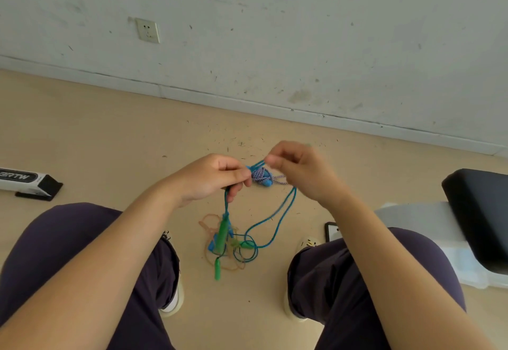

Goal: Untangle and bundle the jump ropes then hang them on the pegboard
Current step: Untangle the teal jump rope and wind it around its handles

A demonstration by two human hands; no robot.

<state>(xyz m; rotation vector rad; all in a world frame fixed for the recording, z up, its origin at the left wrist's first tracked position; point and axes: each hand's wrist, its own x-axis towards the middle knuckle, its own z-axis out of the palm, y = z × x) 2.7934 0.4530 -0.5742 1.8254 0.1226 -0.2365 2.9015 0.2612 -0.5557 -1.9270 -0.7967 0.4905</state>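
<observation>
A seated person's left hand [211, 178] curls its fingers around a thin teal jump-rope cord [277, 220], while the right hand [298, 169] pinches the same cord's strands. Between the fingertips sits a knot of blue-and-white braided rope [259, 175]. Below the left fingers, green plastic handles [222, 235] dangle over tangled orange cord [211, 224] on the tan floor [110, 135].

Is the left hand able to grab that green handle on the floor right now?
Probably not yet. The left hand is busy gripping the blue rope and knot up high; nothing blocks the green handle, which lies on the floor between the person's feet.
</observation>
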